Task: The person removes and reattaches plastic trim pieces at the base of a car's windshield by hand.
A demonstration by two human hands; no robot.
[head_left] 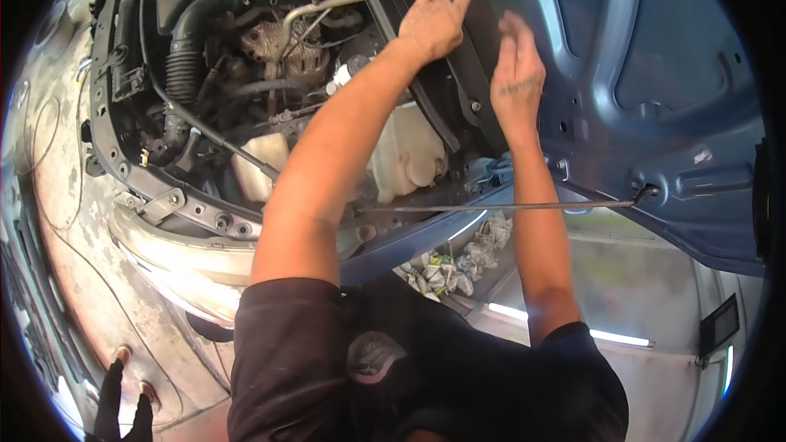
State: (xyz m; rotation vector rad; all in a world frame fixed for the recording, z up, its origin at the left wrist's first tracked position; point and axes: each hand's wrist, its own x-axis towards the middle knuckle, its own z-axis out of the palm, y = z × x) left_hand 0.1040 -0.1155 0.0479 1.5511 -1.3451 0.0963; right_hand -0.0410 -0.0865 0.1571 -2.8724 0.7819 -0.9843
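The black panel [467,74] runs diagonally, upper left to lower right, beside the engine [286,49]. The left hand [434,23] is nearer, over the panel, fingers unclenched; the right hand [518,74], loosely extended and grasping nothing visible, lies just rightward, contact indeterminable.

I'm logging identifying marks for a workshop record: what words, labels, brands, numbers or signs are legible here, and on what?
No text can be read in this view.
Shirt: a round emblem on the chest, too blurred to read.
Right hand: a dark mark near the wrist, too blurred to tell whether it is writing.
Hood: a small pale patch, with nothing legible on it.
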